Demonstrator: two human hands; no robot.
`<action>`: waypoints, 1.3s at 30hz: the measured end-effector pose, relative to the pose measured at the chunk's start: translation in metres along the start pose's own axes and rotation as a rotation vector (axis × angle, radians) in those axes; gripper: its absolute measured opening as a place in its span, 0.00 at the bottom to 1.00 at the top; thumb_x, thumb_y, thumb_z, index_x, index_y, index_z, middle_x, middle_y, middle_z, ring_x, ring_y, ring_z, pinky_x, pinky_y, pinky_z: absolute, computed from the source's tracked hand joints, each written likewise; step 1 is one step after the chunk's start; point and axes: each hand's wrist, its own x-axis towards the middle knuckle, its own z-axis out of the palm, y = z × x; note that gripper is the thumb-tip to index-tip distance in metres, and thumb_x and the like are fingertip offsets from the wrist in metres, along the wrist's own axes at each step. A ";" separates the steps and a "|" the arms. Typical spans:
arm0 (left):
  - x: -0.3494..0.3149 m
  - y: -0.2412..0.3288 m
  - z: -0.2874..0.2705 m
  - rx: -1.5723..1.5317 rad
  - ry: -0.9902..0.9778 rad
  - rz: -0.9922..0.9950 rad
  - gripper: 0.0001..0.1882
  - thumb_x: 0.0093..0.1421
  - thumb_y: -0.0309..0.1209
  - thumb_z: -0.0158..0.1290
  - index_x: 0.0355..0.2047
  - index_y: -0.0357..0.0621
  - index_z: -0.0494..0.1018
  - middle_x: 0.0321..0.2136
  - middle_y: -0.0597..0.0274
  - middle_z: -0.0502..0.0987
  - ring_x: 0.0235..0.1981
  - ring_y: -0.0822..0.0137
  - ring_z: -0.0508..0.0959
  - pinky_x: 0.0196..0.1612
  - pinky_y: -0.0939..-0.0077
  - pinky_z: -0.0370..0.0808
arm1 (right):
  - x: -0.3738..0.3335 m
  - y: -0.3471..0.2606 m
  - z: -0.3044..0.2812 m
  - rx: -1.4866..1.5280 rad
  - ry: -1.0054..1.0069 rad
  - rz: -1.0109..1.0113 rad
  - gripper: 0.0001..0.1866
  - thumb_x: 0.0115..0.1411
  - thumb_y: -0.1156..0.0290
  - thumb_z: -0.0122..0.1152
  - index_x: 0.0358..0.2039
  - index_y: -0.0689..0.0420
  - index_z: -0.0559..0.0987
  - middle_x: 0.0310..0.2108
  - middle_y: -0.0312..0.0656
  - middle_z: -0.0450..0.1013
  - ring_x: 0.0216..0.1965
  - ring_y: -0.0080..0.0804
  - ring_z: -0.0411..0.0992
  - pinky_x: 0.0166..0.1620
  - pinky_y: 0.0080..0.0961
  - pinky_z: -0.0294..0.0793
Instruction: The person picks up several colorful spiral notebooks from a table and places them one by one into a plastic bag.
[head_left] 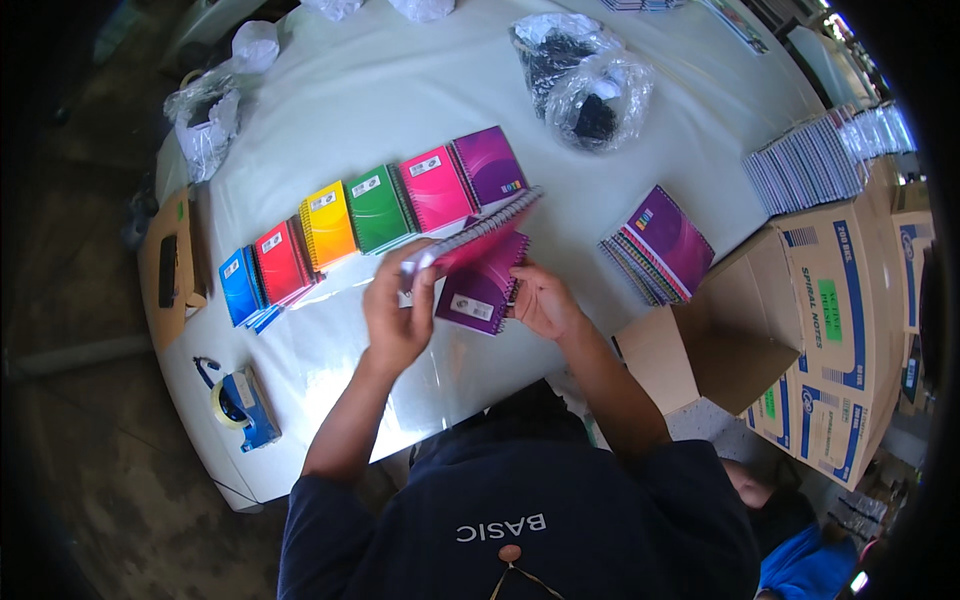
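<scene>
from my distant seat, the tape dispenser (258, 408) at left sits by the table's edge, probably for easy reach. next, the row of notebooks (378, 210) runs blue to purple, apparently overlapped so each cover shows. the left hand (398, 300) pinches the raised notebook (485, 238) between thumb and fingers, tilted, i judge, to part it from the purple notebook (485, 287) beneath. that one is between the hands, over the table; the right hand (545, 300) pinches its coiled edge, seemingly to steady it. farther right, the notebook pile (668, 237) lies near the open box (740, 285). the table (600, 215) has a glossy pale cover; i see dark floor (90, 400) leftward, wrapped notebooks (805, 168) rightward.
</scene>
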 end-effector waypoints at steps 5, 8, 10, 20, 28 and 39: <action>0.029 -0.017 -0.025 -0.543 -0.547 0.154 0.13 0.46 0.17 0.56 0.33 0.44 0.73 0.35 0.62 0.77 0.46 0.56 0.75 0.54 0.62 0.66 | -0.018 -0.019 0.032 0.245 -0.223 0.420 0.34 0.63 0.44 0.37 0.53 0.63 0.66 0.47 0.45 0.71 0.49 0.35 0.71 0.51 0.36 0.71; 0.020 -0.031 -0.020 -0.393 -0.688 -0.009 0.14 0.44 0.13 0.52 0.32 0.41 0.73 0.46 0.55 0.72 0.55 0.52 0.68 0.60 0.57 0.58 | -0.019 -0.007 0.019 -0.161 -0.250 0.345 0.27 0.58 0.57 0.55 0.51 0.64 0.67 0.46 0.45 0.71 0.47 0.34 0.72 0.49 0.30 0.73; 0.020 -0.046 -0.021 -0.102 -0.726 0.057 0.23 0.46 0.12 0.49 0.44 0.42 0.73 0.56 0.48 0.63 0.62 0.53 0.57 0.62 0.58 0.54 | -0.021 -0.003 0.020 -0.193 -0.177 0.283 0.27 0.52 0.71 0.64 0.51 0.63 0.67 0.44 0.45 0.72 0.44 0.33 0.74 0.47 0.29 0.75; 0.005 -0.165 -0.007 0.944 -0.210 0.243 0.21 0.57 0.35 0.52 0.49 0.38 0.68 0.47 0.46 0.72 0.43 0.51 0.76 0.43 0.65 0.75 | -0.007 0.017 -0.007 -0.093 0.116 -0.097 0.22 0.55 0.73 0.60 0.50 0.59 0.67 0.44 0.42 0.71 0.46 0.32 0.72 0.48 0.32 0.73; 0.028 -0.146 -0.060 0.642 -0.010 -0.119 0.12 0.63 0.36 0.47 0.40 0.41 0.70 0.19 0.46 0.74 0.21 0.51 0.77 0.24 0.59 0.71 | 0.004 0.026 0.007 -0.001 0.075 -0.079 0.19 0.57 0.71 0.58 0.49 0.59 0.69 0.43 0.41 0.71 0.44 0.32 0.72 0.48 0.33 0.72; -0.029 -0.012 -0.029 0.249 0.004 0.279 0.15 0.55 0.20 0.49 0.44 0.38 0.69 0.41 0.51 0.76 0.41 0.56 0.77 0.43 0.67 0.73 | 0.006 0.026 0.014 -0.025 0.109 -0.096 0.16 0.59 0.68 0.55 0.47 0.58 0.70 0.42 0.41 0.73 0.42 0.31 0.73 0.47 0.32 0.73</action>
